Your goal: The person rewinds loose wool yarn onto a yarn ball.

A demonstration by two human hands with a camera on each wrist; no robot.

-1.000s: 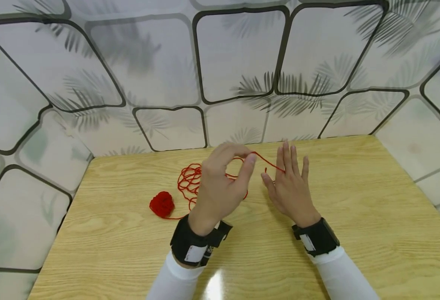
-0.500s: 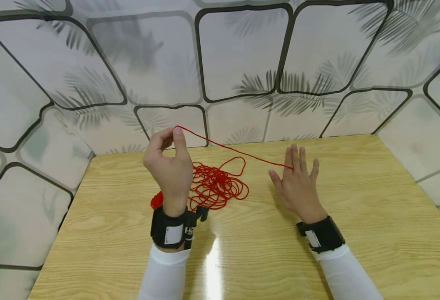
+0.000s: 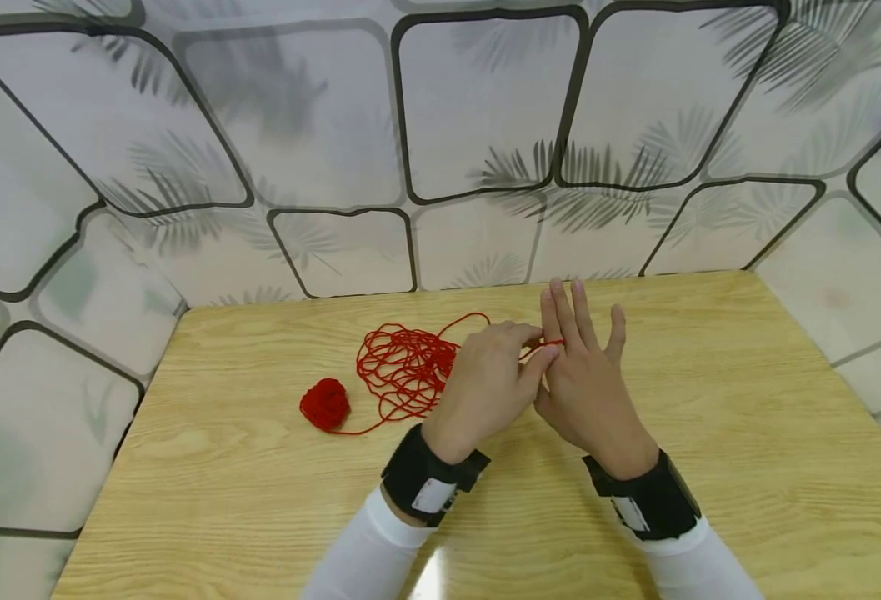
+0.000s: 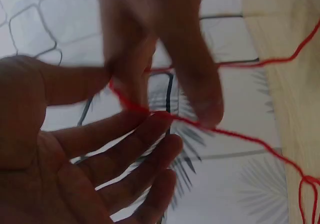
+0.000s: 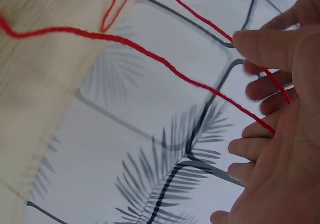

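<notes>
My left hand point(image 3: 485, 387) is close against the right hand, thumb and forefinger pinching a strand of red yarn point(image 4: 245, 137). My right hand point(image 3: 593, 392) is held up over the table with its back to the head camera, fingers straight and a little spread. A turn of the yarn crosses its fingers near their base. In the left wrist view the right palm point(image 4: 30, 154) faces the camera. Two lengths of yarn point(image 5: 165, 62) run to the hands in the right wrist view. A loose tangle of yarn point(image 3: 402, 367) lies behind the left hand, partly hidden by it.
A small red yarn ball point(image 3: 325, 405) sits at the left, joined to the tangle by a strand. The wooden table point(image 3: 222, 500) meets a patterned wall covering point(image 3: 478, 108) at the back. Black straps point(image 3: 646, 500) with cameras circle both wrists.
My left hand drew the yarn out leftward and upward from the right hand, then came back to the right hand's fingers. The right hand has stayed nearly in place.
</notes>
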